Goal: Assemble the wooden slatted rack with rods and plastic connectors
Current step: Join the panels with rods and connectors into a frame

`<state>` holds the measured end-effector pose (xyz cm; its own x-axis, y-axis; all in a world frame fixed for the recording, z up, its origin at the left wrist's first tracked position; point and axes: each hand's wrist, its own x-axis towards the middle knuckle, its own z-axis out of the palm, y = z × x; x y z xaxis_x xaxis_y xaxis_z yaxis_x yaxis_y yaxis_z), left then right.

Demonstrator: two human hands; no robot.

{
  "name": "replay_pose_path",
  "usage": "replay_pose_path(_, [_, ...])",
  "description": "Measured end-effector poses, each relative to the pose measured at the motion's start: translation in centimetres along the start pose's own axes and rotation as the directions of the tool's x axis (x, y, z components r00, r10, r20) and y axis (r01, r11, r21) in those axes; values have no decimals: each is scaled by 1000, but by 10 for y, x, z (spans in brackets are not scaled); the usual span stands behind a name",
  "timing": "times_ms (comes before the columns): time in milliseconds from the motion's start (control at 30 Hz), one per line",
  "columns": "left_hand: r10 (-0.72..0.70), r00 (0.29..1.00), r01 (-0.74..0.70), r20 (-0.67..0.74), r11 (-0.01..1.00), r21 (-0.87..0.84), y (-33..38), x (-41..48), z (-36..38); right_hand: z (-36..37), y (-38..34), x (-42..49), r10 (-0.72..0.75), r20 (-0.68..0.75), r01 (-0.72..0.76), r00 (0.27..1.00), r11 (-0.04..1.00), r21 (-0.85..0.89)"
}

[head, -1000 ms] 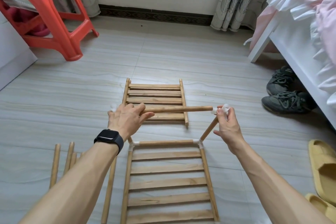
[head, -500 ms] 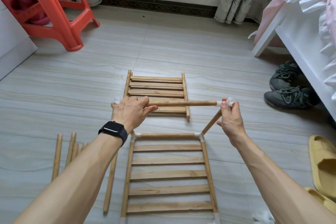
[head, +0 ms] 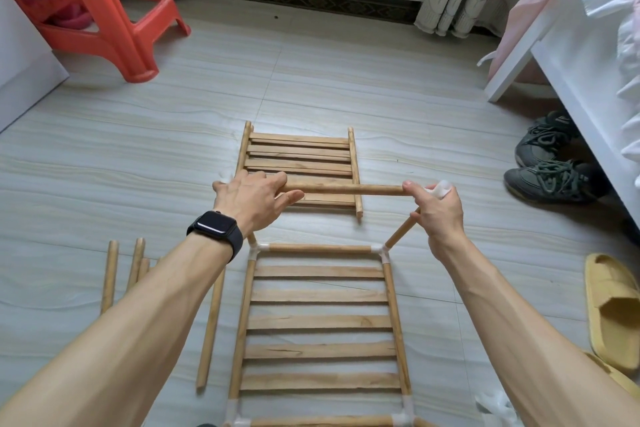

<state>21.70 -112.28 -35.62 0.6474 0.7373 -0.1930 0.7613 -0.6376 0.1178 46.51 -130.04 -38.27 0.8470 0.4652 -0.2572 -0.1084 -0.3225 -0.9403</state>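
Spare rods (head: 110, 276) lay loose on the floor (head: 346, 80) at the left, not yet fitted. The left hand (head: 254, 203), a dark watch (head: 216, 227) on its wrist, had its fingers curled round the left end of the cross rod (head: 343, 189), which was held level above the floor. Whether that end was already seated could not be told, since the hand covered it.

Beneath the cross rod, the near slatted panel (head: 320, 322) lay flat. White corner connectors (head: 379, 248) showed at all four of its corners. Beyond it, the second slatted panel (head: 299, 166) lay on the floor, apart and bare of connectors.

An upright rod (head: 401, 231) rose from the far right corner connector to the right hand (head: 438, 210). That hand pinched a white plastic connector (head: 441, 188) at the top of the upright, touching the right end of the cross rod. Dark shoes (head: 550, 177) stood by the bed (head: 571, 62) at the far right.

By appearance, the lower tier was framed and the first upper cross rod was being joined. The second panel, the spare rods and further connectors remained to be assembled.
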Motion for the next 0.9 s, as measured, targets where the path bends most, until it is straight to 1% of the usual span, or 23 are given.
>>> replay_pose_path(67, [7,1000,-7,-21,1000,-6,0,-4,2,2,0,1,22,9,-22,1000,999,50])
replay_pose_path(133, [16,1000,-16,-19,1000,1,1,-5,2,2,1,0,15,19,-16,1000,998,53])
replay_pose_path(267, [4,1000,-4,0,1000,6,4,-4,0,-2,3,-5,-65,17,66,998,993,-98])
replay_pose_path(367, [-8,1000,8,-7,1000,16,6,-6,5,-6,2,-4,-55,64,63,996,990,-126])
replay_pose_path(467, [-24,999,25,-22,1000,16,14,-8,10,-5,-5,6,-30,94,48,995,979,-199])
replay_pose_path(567, [-43,996,45,-72,998,33,21,-9,15,2,-10,10,-13,89,32,996,976,-214])
replay_pose_path(667, [-50,997,52,-56,998,37,20,-8,15,5,-14,7,-16,79,33,997,974,-223])
replay_pose_path(767, [-50,998,52,-36,998,32,19,-7,10,2,-18,6,-17,127,49,992,968,-248])
replay_pose_path(800, [-50,999,50,-15,999,-2,18,-6,8,1,-18,6,-9,132,40,991,971,-236])
replay_pose_path(833, [-47,999,46,-11,996,-75,16,-5,6,1,-18,6,-6,136,34,991,977,-209])
replay_pose_path(867, [-48,998,40,-37,979,-201,13,-4,4,2,-18,7,-1,144,27,990,983,-180])
replay_pose_path(900, [-69,992,26,-104,929,-368,10,-4,1,2,-17,7,6,152,18,988,988,-156])
